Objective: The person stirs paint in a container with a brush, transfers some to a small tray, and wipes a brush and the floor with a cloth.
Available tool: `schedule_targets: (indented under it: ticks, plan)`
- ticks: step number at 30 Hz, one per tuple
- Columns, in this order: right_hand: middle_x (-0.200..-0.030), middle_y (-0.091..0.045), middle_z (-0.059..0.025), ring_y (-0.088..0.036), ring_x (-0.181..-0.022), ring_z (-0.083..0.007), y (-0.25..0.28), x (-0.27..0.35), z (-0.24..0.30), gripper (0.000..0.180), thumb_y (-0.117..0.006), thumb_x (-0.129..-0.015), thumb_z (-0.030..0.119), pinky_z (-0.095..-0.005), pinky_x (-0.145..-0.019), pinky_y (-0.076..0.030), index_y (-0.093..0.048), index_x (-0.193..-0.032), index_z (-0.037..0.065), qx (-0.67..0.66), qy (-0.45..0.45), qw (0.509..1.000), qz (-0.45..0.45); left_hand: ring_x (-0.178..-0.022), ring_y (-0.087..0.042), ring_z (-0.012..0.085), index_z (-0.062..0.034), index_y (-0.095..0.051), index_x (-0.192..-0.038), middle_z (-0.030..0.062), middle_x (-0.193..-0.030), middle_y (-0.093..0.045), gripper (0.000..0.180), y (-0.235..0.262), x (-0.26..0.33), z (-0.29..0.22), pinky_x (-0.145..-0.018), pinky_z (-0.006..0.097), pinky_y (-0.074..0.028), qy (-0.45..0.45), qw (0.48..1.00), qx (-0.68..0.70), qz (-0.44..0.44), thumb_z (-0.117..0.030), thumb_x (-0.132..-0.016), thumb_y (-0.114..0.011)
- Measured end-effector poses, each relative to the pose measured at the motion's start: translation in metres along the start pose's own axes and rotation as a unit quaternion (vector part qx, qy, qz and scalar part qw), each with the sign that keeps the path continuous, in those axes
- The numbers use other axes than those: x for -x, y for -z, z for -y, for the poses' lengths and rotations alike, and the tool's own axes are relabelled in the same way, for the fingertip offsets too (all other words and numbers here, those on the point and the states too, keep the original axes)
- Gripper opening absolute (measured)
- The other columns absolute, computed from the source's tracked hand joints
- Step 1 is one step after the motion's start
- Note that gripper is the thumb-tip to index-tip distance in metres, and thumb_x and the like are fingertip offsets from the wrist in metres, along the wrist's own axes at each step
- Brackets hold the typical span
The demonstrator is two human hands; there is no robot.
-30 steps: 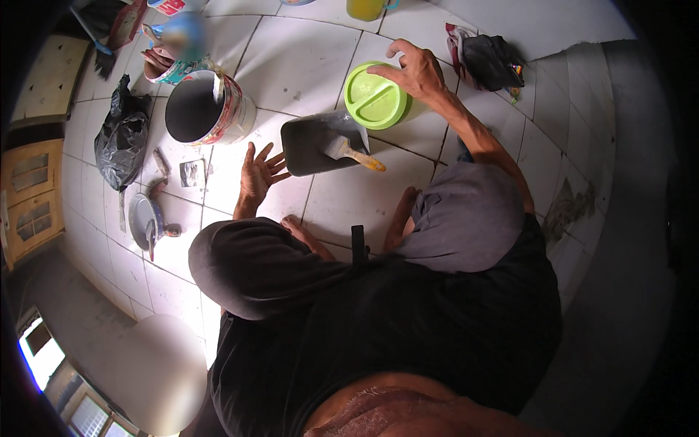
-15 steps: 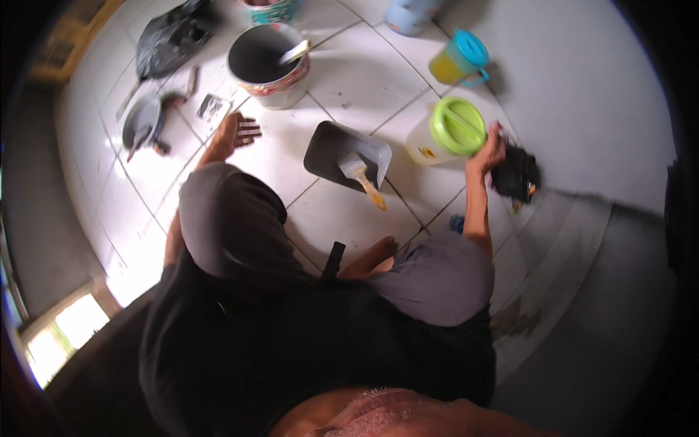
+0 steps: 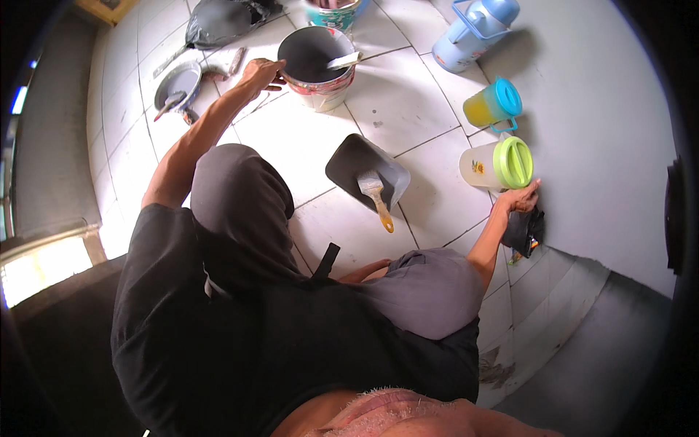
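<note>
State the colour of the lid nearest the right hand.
Lime green lid, best seen in the head view.

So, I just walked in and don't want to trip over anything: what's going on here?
A person is low down on a tiled floor. Their left hand is at the rim of a bucket, and their right hand is by a green-lidded jug; whether either grips is hard to tell. Between them, a paintbrush lies in a dark tray, its handle jutting over the edge.

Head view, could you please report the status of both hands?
Left hand at bucket. Right hand beside green-lidded pitcher. Paintbrush resting in tray between them.
</note>
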State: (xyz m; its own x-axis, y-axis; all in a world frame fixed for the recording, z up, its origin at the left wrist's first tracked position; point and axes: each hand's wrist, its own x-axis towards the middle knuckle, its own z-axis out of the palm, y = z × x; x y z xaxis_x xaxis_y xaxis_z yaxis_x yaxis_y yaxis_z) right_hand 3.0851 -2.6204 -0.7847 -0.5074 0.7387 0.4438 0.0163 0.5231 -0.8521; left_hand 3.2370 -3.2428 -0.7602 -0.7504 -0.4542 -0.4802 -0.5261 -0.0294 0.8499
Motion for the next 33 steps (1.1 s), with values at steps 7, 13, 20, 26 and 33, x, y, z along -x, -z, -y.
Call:
schedule_targets:
  ticks: [7,13,20,26,33]
  plan:
    - [-0.084,-0.065,-0.0258,-0.06,-0.076,-0.0385,0.003,-0.014,-0.03,0.066,-0.049,-0.093,0.054,-0.0461,-0.075,-0.046,-0.066,-0.09,-0.01,-0.033,0.145,0.988,0.041,-0.075,-0.067,0.0244,0.0104,-0.054,-0.098,0.0173,-0.083,-0.064,0.033,-0.007,-0.013,0.005,-0.07,0.035,-0.06,-0.079,0.997,0.012,0.006,-0.02,-0.087,-0.061]
    - [-0.101,-0.059,-0.019,-0.057,-0.099,-0.0336,0.031,0.029,0.045,0.045,-0.061,-0.092,0.035,-0.0423,-0.09,-0.043,-0.053,-0.116,-0.001,-0.026,0.206,0.977,0.048,-0.072,-0.067,0.0226,0.0103,-0.047,-0.099,0.0177,-0.085,-0.061,0.03,-0.02,0.013,0.017,-0.064,0.037,-0.063,-0.166,0.984,0.056,-0.013,-0.015,-0.088,-0.06]
    - [-0.094,-0.064,-0.0205,-0.067,-0.076,-0.0267,0.02,0.152,0.196,0.068,-0.07,-0.086,0.037,-0.0361,-0.07,-0.053,-0.041,-0.13,-0.006,-0.016,0.275,0.7,0.659,-0.066,-0.064,0.0192,0.0069,-0.046,-0.098,0.0153,-0.084,-0.058,0.027,-0.041,0.038,-0.005,-0.061,0.035,-0.062,-0.201,0.979,0.008,0.011,-0.01,-0.085,-0.063]
    - [-0.063,-0.059,-0.0183,-0.061,-0.05,-0.0257,-0.021,0.195,0.209,0.061,-0.07,-0.086,0.034,-0.0341,-0.041,-0.05,-0.033,-0.103,-0.01,0.019,0.23,0.679,0.697,-0.069,-0.064,0.0188,0.0072,-0.047,-0.098,0.0153,-0.086,-0.058,0.029,-0.043,0.051,-0.013,-0.062,0.035,-0.061,-0.232,0.97,0.001,0.066,-0.011,-0.084,-0.064]
    - [-0.061,-0.058,-0.0159,-0.062,-0.052,-0.027,-0.016,0.204,0.197,0.035,-0.064,-0.085,0.014,-0.038,-0.045,-0.05,-0.038,-0.101,-0.003,-0.022,0.163,0.736,0.656,-0.071,-0.065,0.0192,0.0066,-0.046,-0.102,0.0152,-0.088,-0.059,0.032,-0.057,0.066,-0.029,-0.065,0.033,-0.061,-0.285,0.955,-0.023,0.075,-0.012,-0.083,-0.064]
